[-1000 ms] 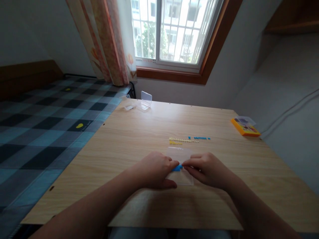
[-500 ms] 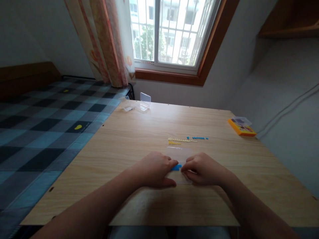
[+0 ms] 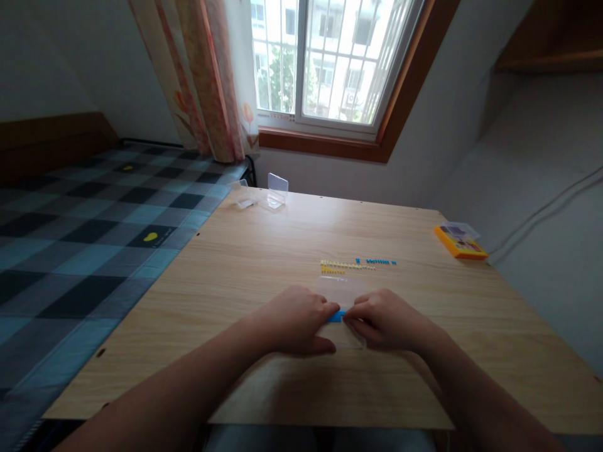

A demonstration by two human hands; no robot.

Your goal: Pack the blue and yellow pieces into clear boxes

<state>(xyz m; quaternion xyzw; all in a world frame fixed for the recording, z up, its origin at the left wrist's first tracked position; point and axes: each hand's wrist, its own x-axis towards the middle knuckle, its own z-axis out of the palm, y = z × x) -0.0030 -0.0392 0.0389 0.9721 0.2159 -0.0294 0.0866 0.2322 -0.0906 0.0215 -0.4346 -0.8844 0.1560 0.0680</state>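
Observation:
My left hand [image 3: 296, 320] and my right hand [image 3: 384, 320] meet at the middle of the wooden table [image 3: 264, 263], fingers curled. Between their fingertips sits a small blue strip of tiny bricks [image 3: 336, 316], pinched from both sides. It lies on a clear plastic plate [image 3: 342, 290] that both hands rest on. Just beyond, a row of small yellow pieces [image 3: 343, 266] and a row of small blue pieces [image 3: 377, 261] lie on the table.
An orange box with a clear lid [image 3: 459, 240] sits near the table's right edge. Clear plastic containers [image 3: 276, 190] stand at the far left corner. A checked blue bed [image 3: 85, 238] adjoins the table's left side; a window and curtain are beyond.
The hands stay pinched on the blue strip; the right hand's fingers shifted slightly. The view moved a little.

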